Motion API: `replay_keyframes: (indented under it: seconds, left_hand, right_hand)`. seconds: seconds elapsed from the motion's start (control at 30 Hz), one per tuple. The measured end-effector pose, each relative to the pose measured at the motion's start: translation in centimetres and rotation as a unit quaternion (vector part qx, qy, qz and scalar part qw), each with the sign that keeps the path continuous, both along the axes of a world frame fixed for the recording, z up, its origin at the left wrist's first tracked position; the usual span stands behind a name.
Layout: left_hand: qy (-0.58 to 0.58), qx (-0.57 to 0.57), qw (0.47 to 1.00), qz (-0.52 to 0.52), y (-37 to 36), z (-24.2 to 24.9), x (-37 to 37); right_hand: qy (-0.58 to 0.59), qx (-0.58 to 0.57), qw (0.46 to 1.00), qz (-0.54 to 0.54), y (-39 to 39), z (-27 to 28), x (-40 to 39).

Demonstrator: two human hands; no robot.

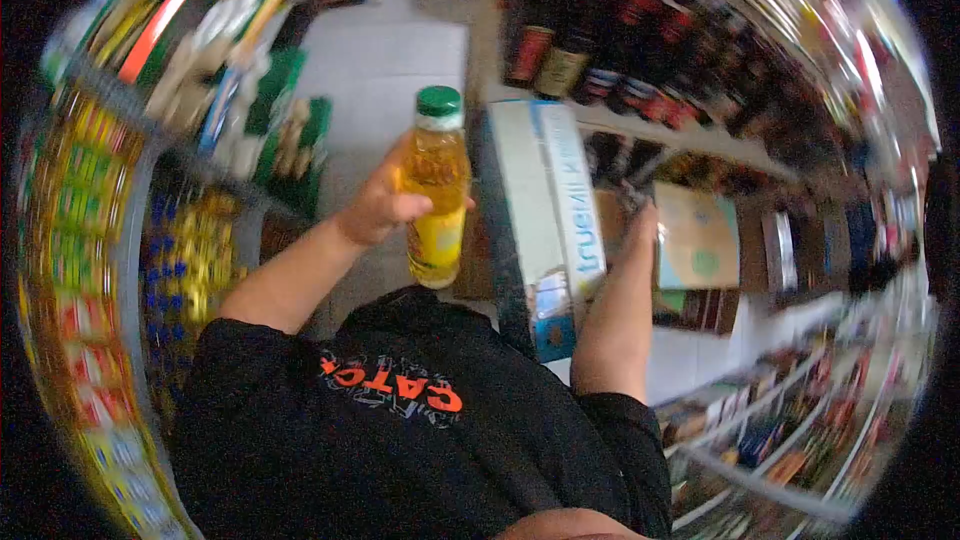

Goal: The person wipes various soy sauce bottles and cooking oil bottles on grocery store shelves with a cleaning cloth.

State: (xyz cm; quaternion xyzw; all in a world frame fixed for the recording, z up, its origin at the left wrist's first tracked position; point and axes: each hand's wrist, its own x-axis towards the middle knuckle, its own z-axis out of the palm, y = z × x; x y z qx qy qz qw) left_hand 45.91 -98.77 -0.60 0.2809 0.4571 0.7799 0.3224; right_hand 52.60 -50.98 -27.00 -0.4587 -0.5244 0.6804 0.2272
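Note:
A clear bottle of yellow liquid [438, 230] with a green cap stands upright in my left hand [388, 202], whose fingers wrap round its middle. My right hand [643, 212] reaches out to the right, between a white box lettered "truemilk" [545, 200] and a light brown carton [697, 240]. Its fingers are blurred by motion near some dark items, so I cannot make out whether it holds anything.
Dark bottles [565, 58] line a shelf at the upper right. Shelves with colourful packets [85, 210] run down the left. Wire shelves with goods [780, 430] stand at the lower right. Green boxes [300, 145] sit at the upper left.

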Motion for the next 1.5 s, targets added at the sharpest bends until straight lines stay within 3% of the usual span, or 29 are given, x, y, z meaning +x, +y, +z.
replay_keyframes:
  seconds: [0.03, 0.07, 0.1, 0.13, 0.2, 0.23, 0.3, 0.37, 0.4, 0.47, 0.5, 0.57, 0.63, 0.7, 0.77, 0.8, 0.87, 0.93, 0.97, 1.03, 1.07, 1.13, 1.2, 1.23, 1.27, 1.3, 1.37, 1.4, 1.5]
  left_hand:
    - [-0.024, 0.02, 0.998, 0.062, -2.7, -1.1, 0.3]
    - [-0.046, -0.008, 0.991, 0.126, -5.2, -2.5, 0.9]
    - [-0.069, -0.036, 0.979, 0.187, -8.3, -4.3, 1.9]
    - [-0.095, -0.067, 0.963, 0.242, -10.9, -5.9, 2.9]
    - [-0.036, -0.227, 0.92, 0.318, -15.4, -8.9, 4.4]
    - [-0.012, -0.305, 0.889, 0.342, -17.2, -10.3, 5.2]
    - [-0.059, -0.277, 0.851, 0.443, -19.9, -13.1, 6.4]
    - [-0.092, -0.282, 0.799, 0.523, -22.6, -15.3, 6.5]
    - [-0.12, -0.289, 0.759, 0.571, -23.4, -15.3, 6.5]
    - [-0.152, -0.258, 0.742, 0.6, -26.5, -17.9, 5.6]
    - [-0.165, -0.24, 0.734, 0.613, -28.1, -18.8, 4.8]
    - [-0.09, -0.366, 0.69, 0.618, -30.8, -19.6, 3.1]
    - [-0.023, -0.435, 0.665, 0.607, -33.9, -21.7, 0.9]
    - [-0.003, -0.506, 0.628, 0.591, -35.5, -21.3, -0.6]
    - [0.006, -0.554, 0.579, 0.598, -36.9, -22.6, -2.8]
    - [0.061, -0.51, 0.572, 0.64, -38.5, -26.2, -4.3]
    - [0.023, -0.505, 0.558, 0.658, -43.0, -35.8, -8.1]
    - [-0.057, -0.507, 0.548, 0.662, -43.8, -36.1, -10.0]
    - [-0.119, -0.51, 0.544, 0.656, -42.4, -31.3, -10.4]
    - [-0.17, -0.53, 0.53, 0.64, -42.6, -29.2, -11.6]
    - [-0.16, -0.544, 0.527, 0.632, -43.2, -30.0, -12.8]
    - [-0.15, -0.628, 0.49, 0.585, -43.8, -30.3, -14.8]
    - [-0.125, -0.585, 0.521, 0.609, -45.4, -33.2, -16.6]
    - [-0.115, -0.562, 0.533, 0.622, -46.8, -36.1, -17.4]
    - [-0.055, -0.557, 0.496, 0.664, -47.0, -36.8, -17.8]
    - [-0.092, -0.583, 0.498, 0.635, -47.2, -37.5, -18.2]
    - [-0.166, -0.629, 0.498, 0.573, -46.9, -37.2, -18.5]
    - [-0.156, -0.588, 0.522, 0.597, -47.7, -38.7, -18.8]
    - [-0.136, -0.591, 0.516, 0.605, -47.8, -38.9, -19.2]
  right_hand:
    - [0.027, -0.012, 0.999, 0.021, -6.6, 7.9, 0.4]
    - [0.037, -0.146, 0.989, 0.0, -10.9, 12.7, 0.3]
    - [0.109, -0.145, 0.982, 0.048, -7.5, 7.0, -0.1]
    - [0.117, -0.202, 0.971, 0.06, -11.6, 11.3, 0.3]
    - [0.14, -0.205, 0.962, 0.118, -11.1, 10.3, 0.4]
    - [0.073, -0.166, 0.98, 0.077, -11.4, 11.2, -0.1]
    - [0.173, -0.185, 0.953, 0.165, -8.7, 8.3, 0.2]
    - [0.145, -0.173, 0.949, 0.219, -2.5, 2.7, -0.5]
    - [0.119, -0.165, 0.957, 0.208, -3.3, 3.2, -0.4]
    - [0.072, -0.144, 0.971, 0.179, -5.2, 6.4, 0.0]
    - [0.052, -0.132, 0.977, 0.162, -7.0, 8.8, 0.0]
    - [0.01, -0.107, 0.987, 0.123, -9.5, 11.6, 0.2]
    - [-0.094, 0.208, 0.964, 0.136, -5.3, 11.3, -0.1]
    - [-0.187, 0.5, 0.835, 0.135, -1.2, 11.0, -1.1]
    - [-0.126, 0.436, 0.883, 0.116, -5.9, 14.5, -1.9]
    - [-0.099, 0.402, 0.904, 0.104, -8.6, 16.0, -1.8]
    - [-0.139, 0.472, 0.863, 0.114, -11.3, 16.2, -1.7]
    - [-0.178, 0.498, 0.834, 0.157, -11.7, 14.6, -1.3]
    - [-0.177, 0.575, 0.778, 0.183, -10.5, 12.7, -1.2]
    - [-0.174, 0.705, 0.648, 0.232, -8.4, 9.2, 0.2]
    - [-0.311, 0.625, 0.704, 0.133, -15.7, 12.0, 0.2]
    - [-0.336, 0.625, 0.695, 0.115, -17.1, 12.5, -0.1]
    - [-0.373, 0.607, 0.694, 0.105, -19.3, 13.8, -0.7]
    - [-0.365, 0.623, 0.685, 0.101, -19.7, 13.9, -0.5]
    - [-0.354, 0.64, 0.675, 0.098, -19.9, 14.0, -0.5]
    - [-0.342, 0.657, 0.664, 0.096, -20.1, 14.0, -0.6]
    - [-0.325, 0.631, 0.698, 0.094, -19.7, 13.7, -0.5]
    - [-0.318, 0.616, 0.715, 0.094, -19.3, 13.5, -0.5]
    - [-0.365, 0.628, 0.682, 0.086, -19.1, 13.5, -0.4]
